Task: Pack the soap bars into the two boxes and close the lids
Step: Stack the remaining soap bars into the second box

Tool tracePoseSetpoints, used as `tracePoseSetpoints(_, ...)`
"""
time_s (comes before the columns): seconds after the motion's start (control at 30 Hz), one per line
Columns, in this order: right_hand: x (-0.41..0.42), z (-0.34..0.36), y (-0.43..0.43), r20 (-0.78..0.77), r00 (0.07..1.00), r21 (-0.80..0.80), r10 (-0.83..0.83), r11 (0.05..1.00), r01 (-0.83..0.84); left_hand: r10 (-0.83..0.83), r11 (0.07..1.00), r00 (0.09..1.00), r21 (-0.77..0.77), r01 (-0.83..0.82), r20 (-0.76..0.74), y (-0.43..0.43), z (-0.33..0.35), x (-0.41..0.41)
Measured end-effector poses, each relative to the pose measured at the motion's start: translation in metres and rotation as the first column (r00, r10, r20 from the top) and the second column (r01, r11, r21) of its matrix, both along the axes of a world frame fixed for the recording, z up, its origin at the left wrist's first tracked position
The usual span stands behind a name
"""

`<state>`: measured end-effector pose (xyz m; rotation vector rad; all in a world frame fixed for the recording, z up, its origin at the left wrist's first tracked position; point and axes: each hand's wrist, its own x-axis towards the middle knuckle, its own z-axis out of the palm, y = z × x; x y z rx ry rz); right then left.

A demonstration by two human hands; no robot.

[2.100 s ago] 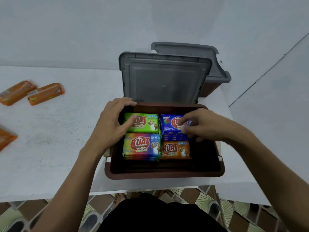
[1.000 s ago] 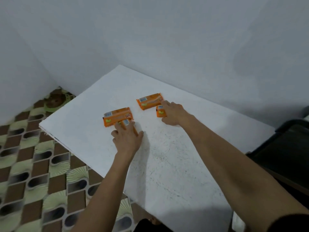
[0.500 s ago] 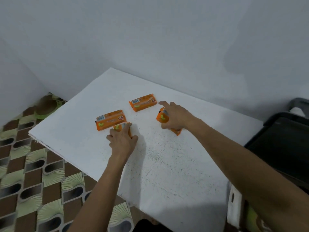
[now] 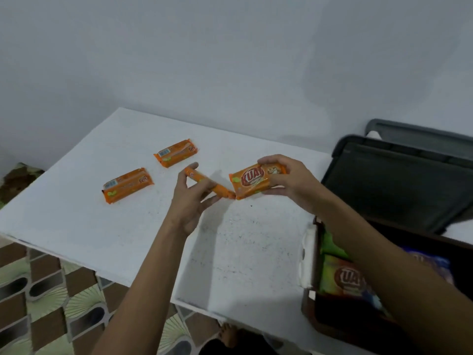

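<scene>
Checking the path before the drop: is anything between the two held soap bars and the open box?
Nothing visible does. The lid stands open behind the box, and only bare table lies between it and both soap bars.

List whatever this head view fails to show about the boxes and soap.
Front box: head view, right forearm and the frame edge hide most contents.
Rear box: head view, only its grey lid shows behind the front lid.
Soap bar in left hand: head view, edge-on, label unseen.

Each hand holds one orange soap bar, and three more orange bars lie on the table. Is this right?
No. The head view shows only two bars lying on the table, not three. The left hand and right hand each hold one.
</scene>
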<state>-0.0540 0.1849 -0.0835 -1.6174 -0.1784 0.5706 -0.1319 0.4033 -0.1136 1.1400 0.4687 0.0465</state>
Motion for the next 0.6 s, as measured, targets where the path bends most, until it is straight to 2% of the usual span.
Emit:
tracePoseSetpoints(0.17,-0.035,0.018,-0.057,-0.026,0.984,0.166,-0.174,0.97,0.176,-0.032,0.991,0.987,-0.127,0.052,0.155,-0.041,0.015,0.0)
tracePoseSetpoints(0.27,-0.055,0.026,-0.097,0.004,0.967,0.237,-0.255,0.94,0.247,-0.076,0.986,0.976,-0.134,0.104,0.202,-0.071,0.024,-0.002)
tracePoseSetpoints(0.43,-0.089,0.037,-0.166,0.062,0.944,0.187,-0.325,0.932,0.309,-0.22,0.975,0.947,0.015,0.222,0.233,-0.128,0.036,-0.01)
tracePoseSetpoints(0.6,-0.131,0.042,-0.23,0.142,0.918,-0.016,-0.371,0.926,0.376,-0.339,0.931,0.908,0.228,0.285,0.246,-0.18,0.039,-0.019)
